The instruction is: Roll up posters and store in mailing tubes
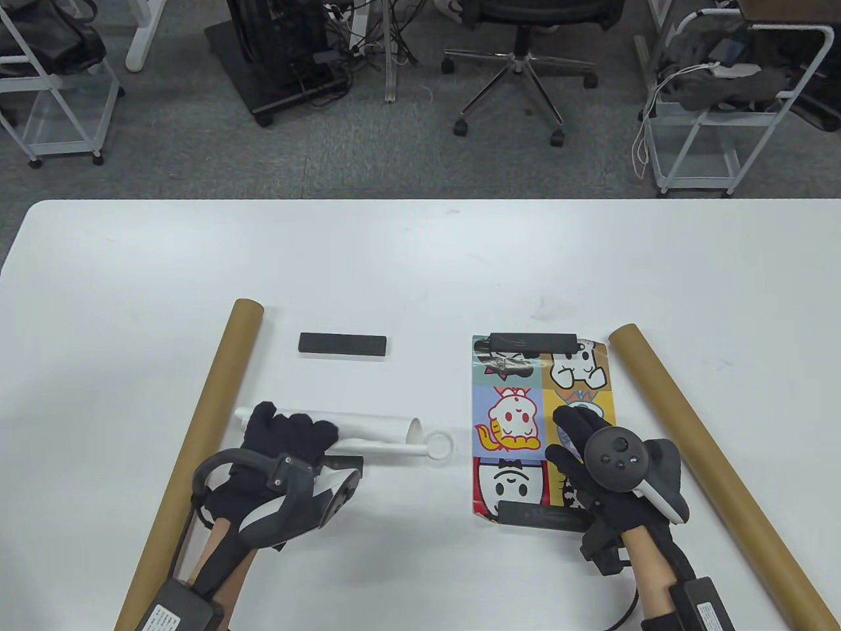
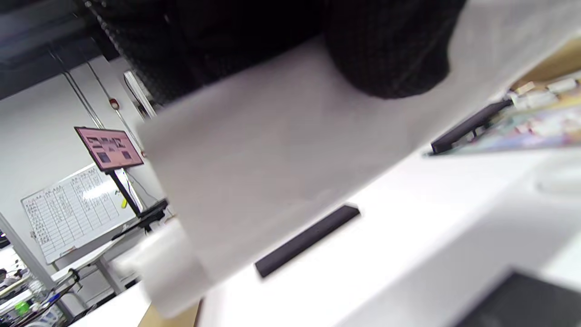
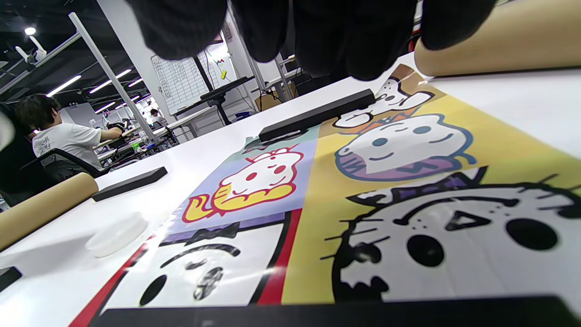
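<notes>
My left hand (image 1: pixel 289 437) grips a rolled white poster (image 1: pixel 374 426) that lies across the table; in the left wrist view the roll (image 2: pixel 272 150) runs under my fingers (image 2: pixel 386 54). A colourful cartoon poster (image 1: pixel 512 420) lies flat, held by a black bar at its far edge (image 1: pixel 532 343) and one at its near edge (image 1: pixel 545 516). My right hand (image 1: pixel 571 437) is over its right side with the fingers spread; in the right wrist view the fingertips (image 3: pixel 327 36) hang just above the poster (image 3: pixel 363 181). One brown mailing tube (image 1: pixel 217 407) lies left of my left hand, another (image 1: pixel 696 440) right of the poster.
A loose black bar (image 1: pixel 341 344) lies beyond the white roll. A round white tube cap (image 1: pixel 440 445) sits between the roll's end and the colourful poster, also in the right wrist view (image 3: pixel 115 234). The white table (image 1: pixel 420 263) extends far ahead; chairs and carts stand beyond it.
</notes>
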`<state>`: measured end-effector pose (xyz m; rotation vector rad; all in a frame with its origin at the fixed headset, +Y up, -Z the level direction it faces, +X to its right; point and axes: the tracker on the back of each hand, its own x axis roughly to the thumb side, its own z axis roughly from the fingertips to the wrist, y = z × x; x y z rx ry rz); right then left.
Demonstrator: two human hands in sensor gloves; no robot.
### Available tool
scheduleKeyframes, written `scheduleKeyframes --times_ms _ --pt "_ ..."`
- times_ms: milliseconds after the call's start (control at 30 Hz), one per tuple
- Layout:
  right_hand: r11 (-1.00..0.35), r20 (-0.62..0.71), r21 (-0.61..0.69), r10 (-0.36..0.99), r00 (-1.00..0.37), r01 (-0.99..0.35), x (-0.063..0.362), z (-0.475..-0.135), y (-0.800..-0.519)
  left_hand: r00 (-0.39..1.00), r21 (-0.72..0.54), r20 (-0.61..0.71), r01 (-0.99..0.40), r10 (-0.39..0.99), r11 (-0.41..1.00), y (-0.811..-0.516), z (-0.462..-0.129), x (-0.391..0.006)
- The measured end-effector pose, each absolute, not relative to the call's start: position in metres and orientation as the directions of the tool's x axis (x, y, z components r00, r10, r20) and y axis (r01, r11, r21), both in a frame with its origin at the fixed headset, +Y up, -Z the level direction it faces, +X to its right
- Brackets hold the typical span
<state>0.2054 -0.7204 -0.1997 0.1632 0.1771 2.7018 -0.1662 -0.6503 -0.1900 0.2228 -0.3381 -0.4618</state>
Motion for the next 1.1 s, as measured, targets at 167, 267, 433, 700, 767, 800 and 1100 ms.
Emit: scheduleKeyframes --times_ms 167,267,433,700,767,800,1100 --pt "-0.899 0.079 0.148 0.426 -0.901 -0.412 0.207 -0.2 -0.721 0.898 0.276 0.3 0.243 -0.323 0.93 -0.656 -0.207 -0.149" --pt "-0.896 0.093 0.141 0.435 -0.896 -0.421 0.206 -0.199 -0.719 0.904 0.265 0.325 0.196 -0.279 0.944 -0.668 -0.207 -0.141" --pt "-0.909 0.18 0.098 0.416 -0.891 -0.405 0.189 -0.195 -0.704 0.875 0.282 0.363 0.225 -0.321 0.933 -0.675 -0.2 -0.13" --pt "-0.954 0.419 0.02 0.279 -0.864 -0.298 0.112 -0.189 -0.673 0.868 0.313 0.398 0.176 -0.297 0.933 -0.669 -0.188 -0.115" --pt "-0.965 0.45 0.029 0.245 -0.859 -0.26 0.096 -0.19 -0.673 0.871 0.314 0.404 0.155 -0.279 0.937 -0.668 -0.185 -0.115" --pt "-0.971 0.465 0.031 0.225 -0.856 -0.238 0.089 -0.191 -0.675 0.872 0.314 0.409 0.142 -0.269 0.939 -0.668 -0.184 -0.116" --pt "-0.992 0.462 -0.029 0.094 -0.882 -0.121 0.074 -0.185 -0.686 0.871 0.3 0.445 0.074 -0.208 0.951 -0.668 -0.181 -0.116"
